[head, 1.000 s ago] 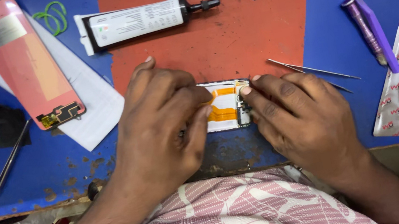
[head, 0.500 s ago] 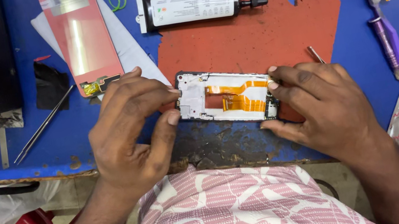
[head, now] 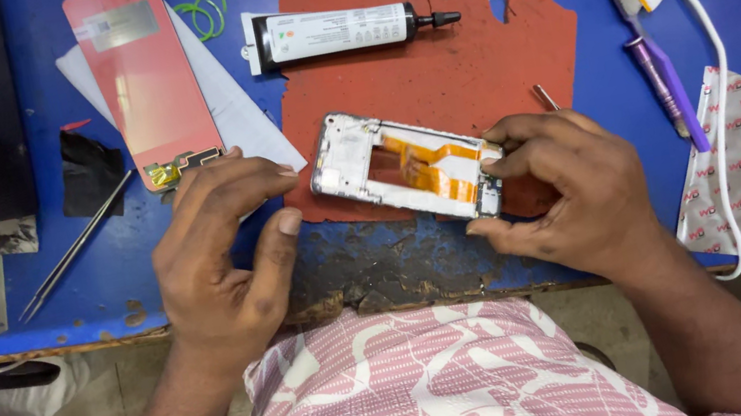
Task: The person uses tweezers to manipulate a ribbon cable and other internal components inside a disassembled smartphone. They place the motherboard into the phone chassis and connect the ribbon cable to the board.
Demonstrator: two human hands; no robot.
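A bare phone frame [head: 404, 166], judged light, thin and fragile with its orange flex cable exposed, is pinched at its right end by the right hand [head: 571, 193] over the red mat [head: 456, 61], the left hand [head: 216, 255] held open beside it, edges being the safest hold.

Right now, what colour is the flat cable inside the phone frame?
Orange, running across the phone frame held by the right hand; the head view shows it best.

The worn blue workbench [head: 381, 267] carries a red mat [head: 466, 59], white paper [head: 238, 120], purple toothbrush [head: 661, 70] and metal tweezers [head: 73, 248].
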